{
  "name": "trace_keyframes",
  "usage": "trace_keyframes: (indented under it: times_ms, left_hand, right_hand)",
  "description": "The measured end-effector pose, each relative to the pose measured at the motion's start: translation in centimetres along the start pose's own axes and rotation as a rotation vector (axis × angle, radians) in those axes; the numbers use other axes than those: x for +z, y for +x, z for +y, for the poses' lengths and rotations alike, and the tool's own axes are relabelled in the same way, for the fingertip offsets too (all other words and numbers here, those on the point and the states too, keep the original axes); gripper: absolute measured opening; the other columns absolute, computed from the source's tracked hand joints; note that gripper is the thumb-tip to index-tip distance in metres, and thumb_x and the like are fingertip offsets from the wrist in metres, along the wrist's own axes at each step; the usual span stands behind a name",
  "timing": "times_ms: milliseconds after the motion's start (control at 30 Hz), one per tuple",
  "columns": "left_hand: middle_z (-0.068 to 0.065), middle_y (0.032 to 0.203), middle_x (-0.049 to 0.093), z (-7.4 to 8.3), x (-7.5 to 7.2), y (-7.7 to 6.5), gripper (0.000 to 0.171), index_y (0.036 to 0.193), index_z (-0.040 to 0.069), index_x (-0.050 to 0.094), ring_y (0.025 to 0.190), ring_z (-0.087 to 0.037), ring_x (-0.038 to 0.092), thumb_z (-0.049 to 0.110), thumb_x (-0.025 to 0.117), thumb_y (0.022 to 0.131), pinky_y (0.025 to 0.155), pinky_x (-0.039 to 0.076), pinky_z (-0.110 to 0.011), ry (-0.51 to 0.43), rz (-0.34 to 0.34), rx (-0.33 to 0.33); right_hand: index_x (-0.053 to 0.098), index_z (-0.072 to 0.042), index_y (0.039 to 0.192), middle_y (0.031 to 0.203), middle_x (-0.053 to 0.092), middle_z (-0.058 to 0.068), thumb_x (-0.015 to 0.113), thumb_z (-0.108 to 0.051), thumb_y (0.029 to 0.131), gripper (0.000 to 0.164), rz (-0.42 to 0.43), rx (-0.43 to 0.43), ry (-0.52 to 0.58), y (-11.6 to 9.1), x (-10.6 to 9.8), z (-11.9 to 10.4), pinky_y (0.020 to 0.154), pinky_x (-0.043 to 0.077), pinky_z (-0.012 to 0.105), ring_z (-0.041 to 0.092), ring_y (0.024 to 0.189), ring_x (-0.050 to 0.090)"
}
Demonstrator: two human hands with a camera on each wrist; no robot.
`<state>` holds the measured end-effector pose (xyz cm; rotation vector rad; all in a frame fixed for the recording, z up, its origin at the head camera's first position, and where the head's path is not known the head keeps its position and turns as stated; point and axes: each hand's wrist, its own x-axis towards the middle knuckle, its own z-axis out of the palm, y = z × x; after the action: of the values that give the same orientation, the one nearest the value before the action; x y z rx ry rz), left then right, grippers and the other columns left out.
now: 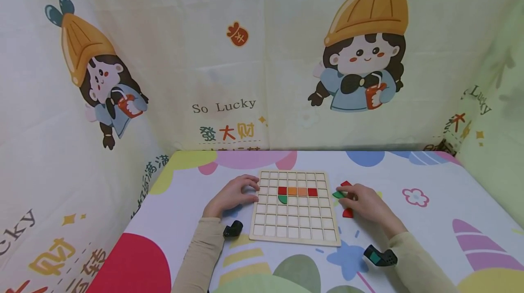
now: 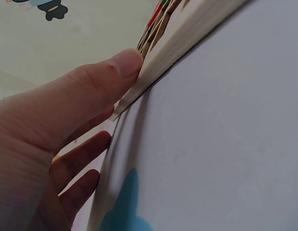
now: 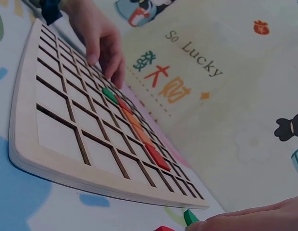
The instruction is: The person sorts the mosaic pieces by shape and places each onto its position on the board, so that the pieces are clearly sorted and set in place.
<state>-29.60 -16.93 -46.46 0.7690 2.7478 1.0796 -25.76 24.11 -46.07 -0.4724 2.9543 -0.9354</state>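
Only in head view: both off-board reds [image 1: 347, 213]

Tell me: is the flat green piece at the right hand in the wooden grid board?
Out: the right hand holds the green piece beside the board.

A corner screened by hung cloth [image 1: 184, 56] is shown, pale and creased, printed with cartoon figures [image 1: 364, 86], the words "So Lucky" [image 1: 224, 106] and Chinese characters [image 1: 207, 133]. The desk [image 1: 434, 238] is decorated with bright shapes, a flower [image 1: 415, 197] and a star [image 1: 349, 260] among them. A play-corner look is given by these prints and the gridded board [image 1: 282, 220]. Whether it is set in a home or a studio cannot be told.
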Motion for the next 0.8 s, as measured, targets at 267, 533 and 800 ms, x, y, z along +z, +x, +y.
trace_keyframes:
  times_ms: [267, 533, 800]
  left_hand:
    - [0.0, 0.132, 0.057, 0.01, -0.03, 0.05, 0.023, 0.101, 0.016, 0.072, 0.13, -0.022, 0.047, 0.024, 0.081, 0.081, 0.112, 0.034, -0.041, -0.001, 0.003, 0.0]
    - [0.0, 0.132, 0.058, -0.06, 0.03, 0.02, 0.023, 0.101, 0.016, 0.072, 0.13, -0.022, 0.047, 0.025, 0.081, 0.081, 0.112, 0.035, -0.042, 0.002, 0.005, 0.004]
    - [0.0, 0.133, 0.057, 0.05, -0.06, -0.04, 0.023, 0.101, 0.017, 0.072, 0.13, -0.022, 0.047, 0.024, 0.081, 0.081, 0.112, 0.034, -0.041, -0.005, 0.002, 0.005]
  right_hand:
    - [0.068, -0.002, 0.114, 0.084, 0.058, 0.0, 0.075, -0.018, 0.086, 0.033, 0.042, 0.026, 0.017, 0.05, 0.1, -0.02, 0.064, 0.045, 0.029, 0.018, 0.079, 0.05]
    - [0.07, -0.004, 0.113, 0.088, 0.059, 0.001, 0.075, -0.016, 0.086, 0.031, 0.056, -0.019, 0.008, 0.04, 0.04, 0.01, 0.064, 0.043, 0.03, 0.018, 0.079, 0.049]
    - [0.071, -0.004, 0.113, 0.093, 0.059, 0.003, 0.075, -0.018, 0.085, 0.031, 0.071, -0.033, -0.004, -0.06, 0.09, -0.14, 0.061, 0.04, 0.028, 0.017, 0.076, 0.047]
